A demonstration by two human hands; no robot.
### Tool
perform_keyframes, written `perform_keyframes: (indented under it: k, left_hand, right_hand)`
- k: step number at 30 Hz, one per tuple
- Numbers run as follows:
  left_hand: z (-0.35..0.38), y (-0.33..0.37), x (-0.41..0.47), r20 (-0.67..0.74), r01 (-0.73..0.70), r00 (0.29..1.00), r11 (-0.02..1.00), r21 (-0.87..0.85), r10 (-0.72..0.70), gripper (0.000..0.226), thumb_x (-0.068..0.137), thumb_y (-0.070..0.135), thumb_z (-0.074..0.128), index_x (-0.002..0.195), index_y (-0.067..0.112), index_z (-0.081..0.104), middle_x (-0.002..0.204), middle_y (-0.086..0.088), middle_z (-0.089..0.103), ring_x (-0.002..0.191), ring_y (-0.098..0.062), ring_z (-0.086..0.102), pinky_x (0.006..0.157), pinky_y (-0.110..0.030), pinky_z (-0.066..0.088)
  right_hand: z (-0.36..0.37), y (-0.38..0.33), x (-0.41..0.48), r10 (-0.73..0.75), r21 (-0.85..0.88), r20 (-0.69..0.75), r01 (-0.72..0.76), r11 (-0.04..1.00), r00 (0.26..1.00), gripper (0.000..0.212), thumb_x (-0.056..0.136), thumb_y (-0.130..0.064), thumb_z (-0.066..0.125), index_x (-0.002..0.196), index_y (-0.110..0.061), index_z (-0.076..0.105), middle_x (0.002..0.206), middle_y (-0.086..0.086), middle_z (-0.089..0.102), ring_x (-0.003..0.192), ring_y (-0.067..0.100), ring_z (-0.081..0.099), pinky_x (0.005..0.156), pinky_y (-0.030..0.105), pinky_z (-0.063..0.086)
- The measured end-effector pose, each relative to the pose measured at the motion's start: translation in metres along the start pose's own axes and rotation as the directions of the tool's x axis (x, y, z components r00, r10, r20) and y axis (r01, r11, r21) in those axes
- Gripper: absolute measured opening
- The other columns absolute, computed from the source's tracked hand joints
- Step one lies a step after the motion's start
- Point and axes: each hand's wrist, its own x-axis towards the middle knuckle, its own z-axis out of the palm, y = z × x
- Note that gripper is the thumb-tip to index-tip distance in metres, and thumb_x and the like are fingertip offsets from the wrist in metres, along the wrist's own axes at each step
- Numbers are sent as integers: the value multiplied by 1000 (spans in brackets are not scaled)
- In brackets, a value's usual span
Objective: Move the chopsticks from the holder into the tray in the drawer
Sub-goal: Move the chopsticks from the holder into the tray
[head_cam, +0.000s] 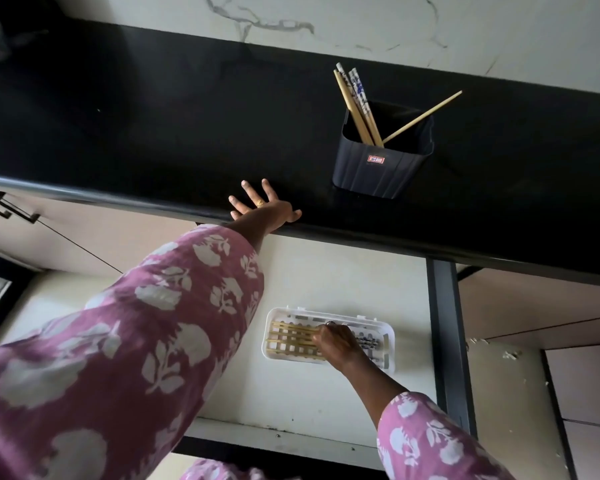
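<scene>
A dark square holder (378,164) stands on the black counter (153,116) with several chopsticks (357,109) sticking out, and one of them (423,116) leans to the right. Below, in the open drawer (326,271), lies a white slotted tray (284,315) with several chopsticks (291,336) laid flat across it. My right hand (338,342) rests on those chopsticks in the tray, fingers curled down over them. My left hand (260,209) lies flat on the counter's front edge, fingers spread, holding nothing.
A marbled white wall (361,22) rises behind the counter. A closed drawer with a black handle (11,207) sits at the left. The drawer's dark right rail (447,341) and cabinet fronts (551,323) lie at the right.
</scene>
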Motion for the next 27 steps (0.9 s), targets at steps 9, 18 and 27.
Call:
perform_keyframes:
  k: [9, 18, 27]
  left_hand:
    - [-2, 2, -4, 17, 4, 1000, 1000, 23, -5, 96, 82, 74, 37, 149, 27, -14, 156, -16, -19, 138, -52, -15, 113, -58, 1]
    - [-5, 1, -10, 27, -6, 1000, 1000, 10, 5, 91, 84, 75, 28, 151, 21, -2, 157, -22, -4, 138, -54, -10, 113, -57, -1]
    - [-2, 4, -3, 37, 6, 999, 1000, -5, -5, 90, 83, 76, 26, 151, 22, 1, 157, -21, -2, 138, -55, -9, 113, -57, 0]
  right_hand:
    - [-2, 23, -6, 36, -42, -157, -43, 998, 987, 24, 85, -2, 44, 96, -9, 64, 105, 11, 67, 102, 26, 61, 73, 33, 48]
    - [-93, 45, -15, -49, -17, -738, 54, 998, 673, 10, 62, -4, 78, 64, -13, 72, 61, 2, 72, 53, 20, 68, 41, 20, 52]
    - [-225, 65, 10, -99, -98, -980, 12, 995, 173, 2, 72, -6, 76, 71, -8, 74, 67, 4, 74, 59, 19, 70, 54, 22, 53]
